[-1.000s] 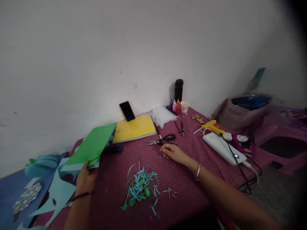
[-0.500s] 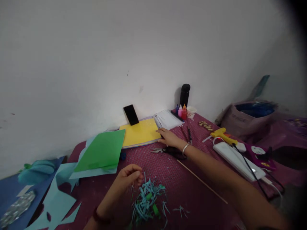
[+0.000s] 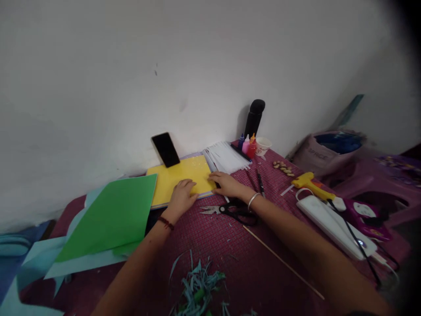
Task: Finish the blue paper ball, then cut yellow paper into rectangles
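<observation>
Head view — left hand (image 3: pixel 180 196) and right hand (image 3: pixel 226 184) rest, grip apart, on yellow sheets (image 3: pixel 176 175) — long axis along the wall (image 3: pixel 197 66).

1 yellow stack (image 3: pixel 177 175), 1 scissors (image 3: pixel 230 210), 3 bottles (image 3: pixel 246 145)

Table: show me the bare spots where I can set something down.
Bare cloth lies between the scissors, the stick and the paper shreds, and between the pens and glue gun. Crowded at the back: yellow sheets, white strips, bottles.
</observation>
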Action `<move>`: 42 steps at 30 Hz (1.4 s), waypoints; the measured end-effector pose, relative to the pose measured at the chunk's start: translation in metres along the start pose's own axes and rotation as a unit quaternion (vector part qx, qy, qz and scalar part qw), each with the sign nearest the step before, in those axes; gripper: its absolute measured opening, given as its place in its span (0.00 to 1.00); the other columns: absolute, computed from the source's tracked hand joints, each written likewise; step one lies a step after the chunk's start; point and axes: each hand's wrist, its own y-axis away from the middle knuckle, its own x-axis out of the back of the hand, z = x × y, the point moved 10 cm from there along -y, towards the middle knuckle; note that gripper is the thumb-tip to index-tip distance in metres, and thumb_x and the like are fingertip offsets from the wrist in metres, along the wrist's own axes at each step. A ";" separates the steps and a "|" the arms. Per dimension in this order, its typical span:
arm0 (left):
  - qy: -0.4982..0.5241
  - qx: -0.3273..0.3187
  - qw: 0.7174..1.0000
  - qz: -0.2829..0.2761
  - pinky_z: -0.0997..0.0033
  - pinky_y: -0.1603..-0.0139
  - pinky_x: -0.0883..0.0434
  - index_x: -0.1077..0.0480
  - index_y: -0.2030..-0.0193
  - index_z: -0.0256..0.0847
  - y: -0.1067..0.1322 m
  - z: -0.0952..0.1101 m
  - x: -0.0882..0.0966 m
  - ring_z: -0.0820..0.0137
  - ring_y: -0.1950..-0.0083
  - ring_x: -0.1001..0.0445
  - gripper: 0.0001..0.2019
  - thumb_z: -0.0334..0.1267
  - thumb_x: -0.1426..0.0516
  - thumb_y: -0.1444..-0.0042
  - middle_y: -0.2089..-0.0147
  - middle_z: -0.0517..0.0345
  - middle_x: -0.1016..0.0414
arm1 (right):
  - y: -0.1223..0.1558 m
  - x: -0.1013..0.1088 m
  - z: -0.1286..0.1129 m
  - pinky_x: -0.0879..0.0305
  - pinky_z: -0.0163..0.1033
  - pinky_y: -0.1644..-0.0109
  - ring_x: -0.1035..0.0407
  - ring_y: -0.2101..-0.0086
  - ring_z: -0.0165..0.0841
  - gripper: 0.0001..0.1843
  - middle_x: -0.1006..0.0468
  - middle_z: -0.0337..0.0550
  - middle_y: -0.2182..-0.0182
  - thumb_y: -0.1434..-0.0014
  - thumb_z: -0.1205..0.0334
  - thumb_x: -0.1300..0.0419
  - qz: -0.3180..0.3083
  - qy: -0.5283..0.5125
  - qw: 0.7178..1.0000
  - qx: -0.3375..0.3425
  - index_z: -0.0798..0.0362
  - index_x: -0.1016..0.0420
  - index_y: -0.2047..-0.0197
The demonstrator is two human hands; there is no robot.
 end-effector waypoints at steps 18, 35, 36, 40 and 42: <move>-0.086 -0.095 0.992 -0.013 0.62 0.48 0.32 0.31 0.54 0.38 0.003 0.022 -0.003 0.62 0.51 0.31 0.09 0.39 0.45 0.40 0.54 0.49 0.27 | 0.009 0.010 -0.007 0.37 0.38 0.54 0.31 0.60 0.34 0.08 0.24 0.46 0.60 0.38 0.70 0.47 0.042 -0.043 0.998 -0.032 0.54 0.28 0.59; -0.168 -0.110 0.979 0.017 0.52 0.48 0.35 0.28 0.52 0.37 -0.006 0.035 -0.005 0.54 0.46 0.34 0.14 0.42 0.42 0.43 0.47 0.45 0.28 | 0.007 0.013 0.004 0.40 0.34 0.62 0.29 0.66 0.33 0.07 0.22 0.45 0.65 0.38 0.67 0.47 0.111 -0.006 0.989 -0.100 0.54 0.28 0.60; -0.169 -0.112 0.979 0.018 0.52 0.47 0.35 0.29 0.52 0.38 -0.006 0.036 -0.005 0.54 0.46 0.34 0.15 0.43 0.41 0.43 0.47 0.45 0.28 | 0.007 0.013 0.005 0.40 0.34 0.63 0.29 0.66 0.32 0.06 0.22 0.44 0.65 0.38 0.67 0.47 0.117 -0.006 0.988 -0.103 0.54 0.29 0.60; -0.170 -0.122 0.978 0.018 0.54 0.45 0.36 0.30 0.50 0.37 -0.007 0.036 -0.005 0.55 0.46 0.33 0.20 0.46 0.39 0.45 0.47 0.46 0.27 | 0.008 0.015 0.006 0.39 0.33 0.62 0.28 0.65 0.32 0.06 0.21 0.45 0.64 0.38 0.67 0.46 0.140 -0.010 0.984 -0.110 0.54 0.30 0.59; -0.170 -0.123 0.978 0.018 0.54 0.46 0.35 0.30 0.49 0.37 -0.007 0.034 -0.005 0.55 0.46 0.32 0.20 0.46 0.39 0.45 0.47 0.46 0.27 | 0.008 0.015 0.006 0.38 0.33 0.61 0.28 0.65 0.32 0.06 0.21 0.45 0.64 0.38 0.68 0.46 0.147 -0.011 0.983 -0.107 0.55 0.30 0.59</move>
